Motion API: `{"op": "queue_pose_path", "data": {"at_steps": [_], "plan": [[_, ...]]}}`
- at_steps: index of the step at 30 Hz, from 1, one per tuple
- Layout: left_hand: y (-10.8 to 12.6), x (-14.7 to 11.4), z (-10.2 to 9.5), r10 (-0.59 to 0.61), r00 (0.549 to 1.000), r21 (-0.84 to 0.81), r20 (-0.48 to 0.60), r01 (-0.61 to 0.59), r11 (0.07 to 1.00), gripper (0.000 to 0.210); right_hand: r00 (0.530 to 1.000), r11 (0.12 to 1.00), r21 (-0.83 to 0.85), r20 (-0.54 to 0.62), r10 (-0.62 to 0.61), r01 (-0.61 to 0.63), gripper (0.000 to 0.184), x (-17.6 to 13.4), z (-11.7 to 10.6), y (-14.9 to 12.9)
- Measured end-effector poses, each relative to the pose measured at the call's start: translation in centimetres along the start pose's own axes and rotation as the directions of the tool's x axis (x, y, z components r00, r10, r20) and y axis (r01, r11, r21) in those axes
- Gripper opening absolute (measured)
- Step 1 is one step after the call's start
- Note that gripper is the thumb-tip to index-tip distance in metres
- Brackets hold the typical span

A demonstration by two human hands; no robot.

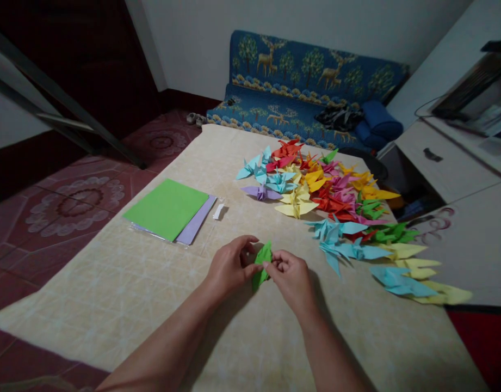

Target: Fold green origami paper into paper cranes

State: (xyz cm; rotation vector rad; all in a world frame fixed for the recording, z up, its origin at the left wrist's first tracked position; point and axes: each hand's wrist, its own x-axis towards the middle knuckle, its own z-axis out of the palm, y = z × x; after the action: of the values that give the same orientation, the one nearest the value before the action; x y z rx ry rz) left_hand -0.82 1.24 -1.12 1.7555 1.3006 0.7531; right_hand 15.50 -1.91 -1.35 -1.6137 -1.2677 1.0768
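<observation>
Between my two hands is a small green folded origami paper (263, 272), its long shape pointing away from me just above the cloth. My left hand (233, 264) pinches it from the left, with the thumb laid across its middle. From the right, the thumb and fingers of my right hand (290, 275) close on its other edge. The fingertips hide part of the folds. Right of my hands lies a large spread of folded paper cranes (327, 188) in blue, yellow, red, pink, orange, green and purple.
Green square sheets (168, 207) lie over purple sheets (196, 220) and clear plastic at the left. A small white piece (218, 212) sits beside them on the patterned tablecloth (123, 305). Beyond are a blue sofa (291, 100), a drawer cabinet (450, 163) and a metal ladder (70, 103).
</observation>
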Motion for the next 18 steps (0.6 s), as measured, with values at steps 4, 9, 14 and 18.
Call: {"op": "queue_pose_path", "data": {"at_steps": [4,9,14,18], "plan": [[0.4,0.0,0.5,-0.015,0.999,-0.181,0.032,0.02,0.983,0.03,0.996,0.965,0.25,-0.001,0.087,-0.084,0.018,0.0,0.4,0.1],[1.2,0.4,0.8,-0.091,0.995,-0.657,0.033,0.09,0.749,0.029,0.998,0.896,0.439,0.053,0.04,-0.059,0.023,-0.6,0.4,-0.8],[1.7,0.2,0.5,-0.093,0.978,-0.838,0.184,0.206,0.505,0.034,0.992,0.793,0.609,0.096,-0.077,0.003,0.037,-1.0,0.2,-2.0],[1.8,-0.2,0.7,-0.06,0.932,-0.816,0.356,0.342,0.466,0.033,0.964,0.81,0.585,0.198,-0.177,0.028,0.017,-1.0,0.2,-2.5]]}}
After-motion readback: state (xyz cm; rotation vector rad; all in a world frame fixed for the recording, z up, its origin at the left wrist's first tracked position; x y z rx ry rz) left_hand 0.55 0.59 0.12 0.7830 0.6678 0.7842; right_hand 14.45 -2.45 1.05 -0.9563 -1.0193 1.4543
